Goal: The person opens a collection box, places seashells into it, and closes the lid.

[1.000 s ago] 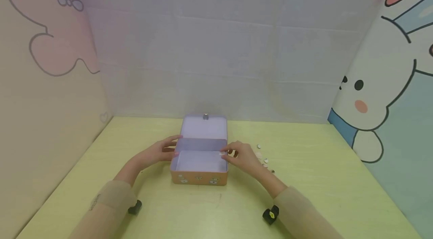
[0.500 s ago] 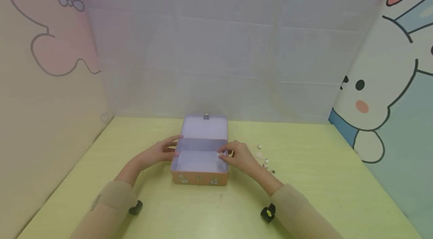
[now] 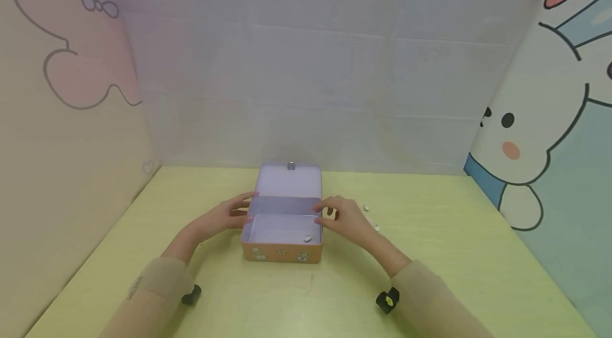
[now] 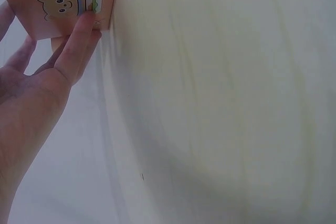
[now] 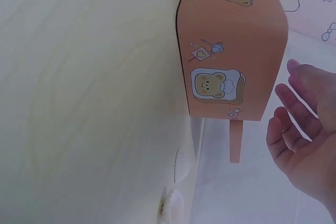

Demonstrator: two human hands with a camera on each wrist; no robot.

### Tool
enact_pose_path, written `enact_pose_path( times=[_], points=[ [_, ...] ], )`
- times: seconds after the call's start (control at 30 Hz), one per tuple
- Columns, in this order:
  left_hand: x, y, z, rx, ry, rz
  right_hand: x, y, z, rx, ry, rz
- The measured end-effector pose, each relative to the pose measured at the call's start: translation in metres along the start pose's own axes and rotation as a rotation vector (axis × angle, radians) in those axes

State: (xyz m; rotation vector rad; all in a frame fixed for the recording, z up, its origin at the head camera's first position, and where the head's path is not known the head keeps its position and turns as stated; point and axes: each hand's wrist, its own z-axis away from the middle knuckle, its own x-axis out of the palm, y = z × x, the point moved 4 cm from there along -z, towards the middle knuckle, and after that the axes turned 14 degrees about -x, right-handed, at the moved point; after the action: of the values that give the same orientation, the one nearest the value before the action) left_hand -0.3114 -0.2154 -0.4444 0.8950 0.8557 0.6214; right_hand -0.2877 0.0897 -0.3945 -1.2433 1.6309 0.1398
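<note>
An orange box [image 3: 282, 253] with a lilac inside stands on the table, its lid [image 3: 289, 180] raised at the back. One small whitish piece [image 3: 307, 238] lies inside, near the front right corner. My left hand [image 3: 215, 219] rests its fingertips against the box's left side; in the left wrist view, the hand [image 4: 50, 85] touches the bear-printed wall [image 4: 60, 1]. Over the box's right edge is my right hand [image 3: 349, 221], thumb and forefinger apart with nothing between them. The right wrist view shows that hand [image 5: 310, 129] beside the orange wall [image 5: 231, 40], fingers loosely bent.
Right of the box, partly behind my right hand, lie small pieces, one farther back [image 3: 366, 208] and one nearer [image 3: 376, 228]. Two pale shells, one close to the box [image 5: 182, 165] and one lower [image 5: 176, 205], show in the right wrist view. Printed panels border the table.
The small whitish piece left my right fingertips and now lies in the box. My right hand has drawn back slightly to the right, its fingers parted. My left hand has not moved.
</note>
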Motion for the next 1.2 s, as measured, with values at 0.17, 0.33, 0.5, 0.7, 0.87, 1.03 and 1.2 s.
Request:
enact_pose_path(
  times=[0.17, 0.33, 0.5, 0.7, 0.87, 1.03, 1.2],
  points=[
    [0.0, -0.002, -0.002, -0.003, 0.0, 0.007, -0.014, 0.002, 0.006, -0.022, 0.001, 0.01],
    [-0.001, -0.004, -0.004, 0.004, 0.001, 0.004, -0.028, 0.009, 0.014, -0.031, -0.005, 0.024],
    [-0.001, -0.003, -0.004, 0.015, -0.005, 0.004, -0.042, 0.019, 0.026, -0.03, -0.023, 0.022],
    [0.0, -0.001, -0.004, 0.021, -0.012, 0.008, -0.057, 0.028, 0.042, -0.049, -0.02, 0.015],
    [0.001, 0.002, -0.003, 0.014, -0.018, 0.013, -0.068, 0.036, 0.058, -0.066, 0.002, 0.038],
    [0.002, 0.004, -0.001, 0.027, -0.017, -0.001, -0.072, 0.045, 0.072, -0.064, -0.022, 0.062],
    [0.001, 0.004, -0.001, 0.038, -0.014, -0.009, -0.07, 0.054, 0.086, -0.031, -0.102, 0.063]
  ],
)
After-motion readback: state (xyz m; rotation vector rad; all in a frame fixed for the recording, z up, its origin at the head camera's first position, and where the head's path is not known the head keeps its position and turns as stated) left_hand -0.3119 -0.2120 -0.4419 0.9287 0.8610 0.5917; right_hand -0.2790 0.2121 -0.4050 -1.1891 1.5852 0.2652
